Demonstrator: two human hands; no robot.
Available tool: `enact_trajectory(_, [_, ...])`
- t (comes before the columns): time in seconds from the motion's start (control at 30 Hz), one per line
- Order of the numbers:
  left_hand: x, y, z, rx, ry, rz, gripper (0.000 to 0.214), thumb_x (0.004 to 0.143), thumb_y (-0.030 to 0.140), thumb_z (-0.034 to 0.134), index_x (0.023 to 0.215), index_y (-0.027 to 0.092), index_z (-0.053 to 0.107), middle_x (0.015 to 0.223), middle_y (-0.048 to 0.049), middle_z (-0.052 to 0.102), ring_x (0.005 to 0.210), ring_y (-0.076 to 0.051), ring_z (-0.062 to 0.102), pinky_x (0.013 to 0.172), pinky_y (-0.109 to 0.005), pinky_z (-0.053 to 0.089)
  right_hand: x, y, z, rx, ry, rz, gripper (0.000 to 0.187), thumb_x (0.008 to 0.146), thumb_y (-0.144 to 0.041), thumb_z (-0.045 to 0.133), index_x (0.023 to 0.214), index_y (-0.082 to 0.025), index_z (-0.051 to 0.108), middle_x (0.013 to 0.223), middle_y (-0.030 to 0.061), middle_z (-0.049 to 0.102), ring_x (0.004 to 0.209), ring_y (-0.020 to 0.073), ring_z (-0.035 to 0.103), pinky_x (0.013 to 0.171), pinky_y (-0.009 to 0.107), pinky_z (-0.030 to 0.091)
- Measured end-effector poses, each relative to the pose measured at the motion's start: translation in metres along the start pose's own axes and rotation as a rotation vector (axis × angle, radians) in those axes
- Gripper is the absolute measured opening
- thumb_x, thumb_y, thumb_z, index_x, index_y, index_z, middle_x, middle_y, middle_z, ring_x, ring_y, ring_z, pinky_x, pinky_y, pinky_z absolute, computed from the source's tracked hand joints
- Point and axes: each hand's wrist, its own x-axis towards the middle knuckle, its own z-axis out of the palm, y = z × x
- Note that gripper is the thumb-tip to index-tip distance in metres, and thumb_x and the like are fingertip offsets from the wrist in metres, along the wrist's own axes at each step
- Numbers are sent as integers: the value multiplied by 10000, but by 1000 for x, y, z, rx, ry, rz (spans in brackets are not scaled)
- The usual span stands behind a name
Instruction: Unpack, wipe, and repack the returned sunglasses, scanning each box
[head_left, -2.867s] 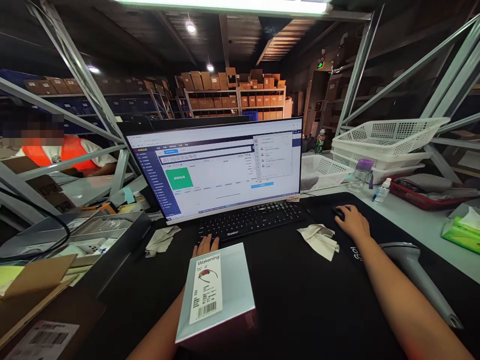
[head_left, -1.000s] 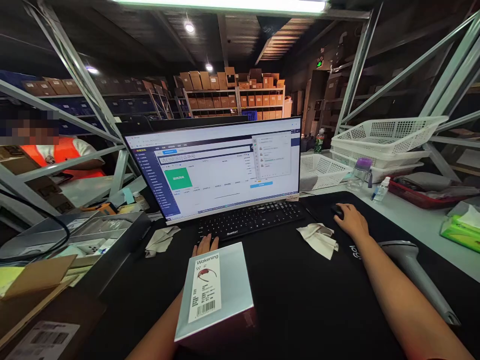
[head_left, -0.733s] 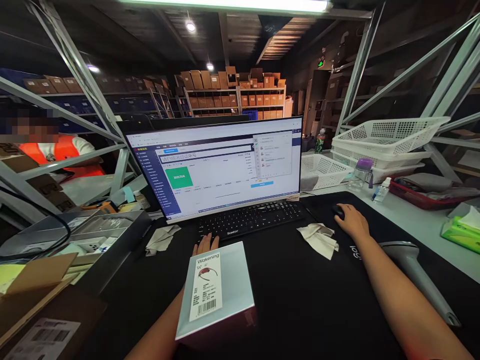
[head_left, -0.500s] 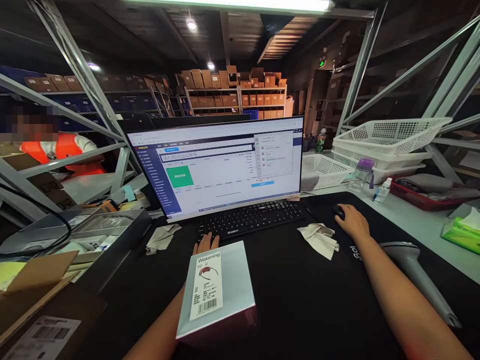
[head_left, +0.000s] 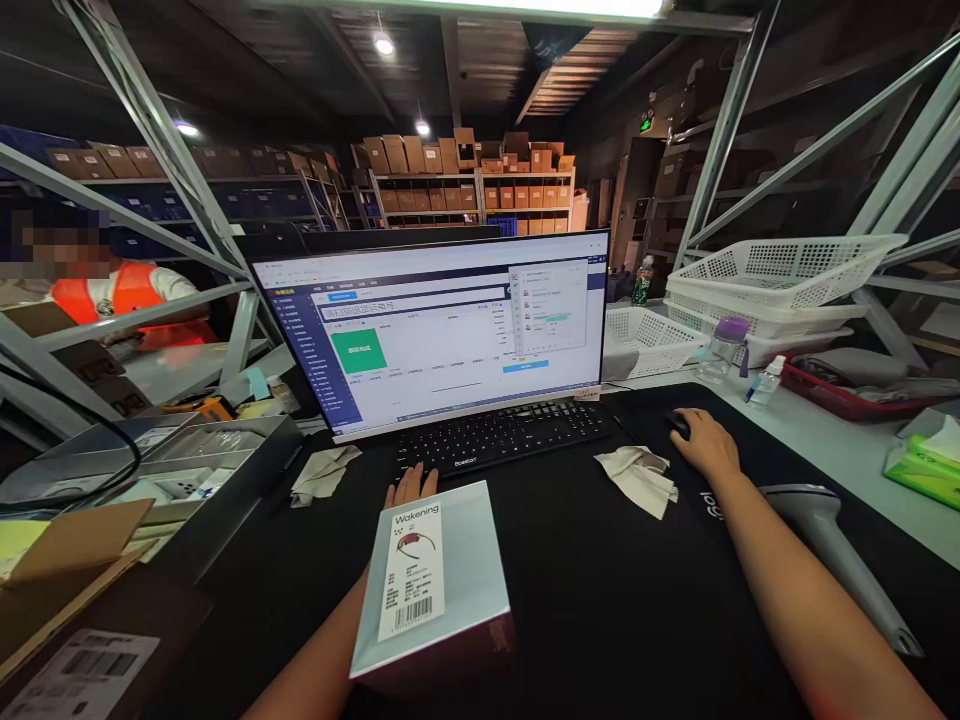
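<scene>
A black computer mouse [head_left: 680, 425] sits under my right hand [head_left: 707, 445], whose fingers curve over it. At the front left edge of the black keyboard [head_left: 495, 438], my left hand [head_left: 412, 485] lies with its fingers stretched out and holds nothing. A pale box labelled "Wakening" [head_left: 469, 560], with a picture of glasses and a barcode, hides the lower part of that hand and some of the forearm. Behind the keyboard stands a lit monitor [head_left: 450, 340] with a green square and a chat window on its screen.
A grey handheld scanner [head_left: 840, 560] lies beside my right forearm. Two cloths [head_left: 637, 480] rest on the black mat. White baskets [head_left: 772, 280] are stacked at right, a red tray [head_left: 832, 395] near them. A grey bin [head_left: 232, 490] and an open carton [head_left: 82, 600] stand left; a person in an orange vest [head_left: 142, 300] is beyond.
My hands and the box stay in practically the same place. The person at the left has shifted slightly, with a hand now showing near the carton there.
</scene>
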Motion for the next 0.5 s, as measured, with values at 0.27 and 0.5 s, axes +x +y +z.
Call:
enact_trajectory(0.27, [1,-1,3,5,-47,-10,563,999,286,277,1506,133,468,1602,-145,421,1497,-272,381,1237,-436,297,-2,-3,-4,-20,-20,10,379,900,-339,561,1243,-239,688,1335,82,635,1090,269,655,912,375,511])
enact_trajectory(0.5, [1,-1,2,-13,-48,-17,558,992,284,311,1524,188,449,1611,-122,408,1506,-267,366,1233,-445,305,-3,-5,-7,-18,-20,15,389,892,-330,549,1246,-224,670,1326,86,637,1096,268,651,916,375,507])
